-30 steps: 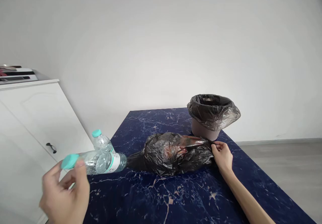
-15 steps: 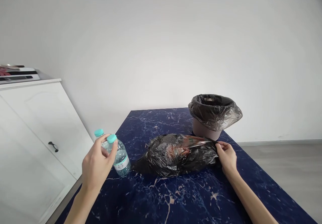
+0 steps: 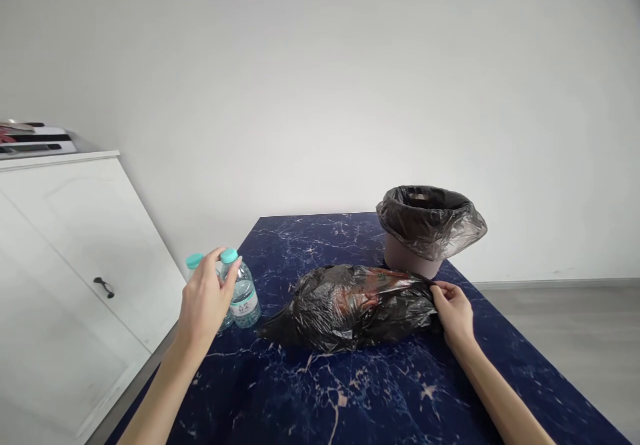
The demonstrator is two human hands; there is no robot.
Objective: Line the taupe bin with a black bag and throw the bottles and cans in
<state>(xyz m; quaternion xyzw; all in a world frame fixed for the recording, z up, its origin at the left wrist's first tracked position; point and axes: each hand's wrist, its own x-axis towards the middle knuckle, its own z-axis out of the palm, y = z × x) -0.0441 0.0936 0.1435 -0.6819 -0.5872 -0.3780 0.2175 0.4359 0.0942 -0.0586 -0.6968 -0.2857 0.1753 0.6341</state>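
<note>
A clear water bottle point(image 3: 245, 298) with a turquoise cap and white label stands near the table's left edge. My left hand point(image 3: 205, 291) grips it at the cap, thumb and fingers closed around the top. Just behind that hand, a second capped bottle point(image 3: 195, 261) is mostly hidden. In the middle lies a filled black plastic bag point(image 3: 345, 308), with something reddish showing through its thin film. My right hand point(image 3: 454, 310) pinches the gathered right end of the bag between thumb and fingers.
A pinkish bin point(image 3: 407, 258) lined with a dark plastic bag stands at the back right of the dark blue marbled table point(image 3: 300, 238). Left of the table is a white cabinet point(image 3: 90, 231) with items on top. A white wall rises behind.
My left hand has shifted the gripped bottle a little away from me, and it stands more upright. My right hand keeps its pinch on the bag with hardly any movement.
</note>
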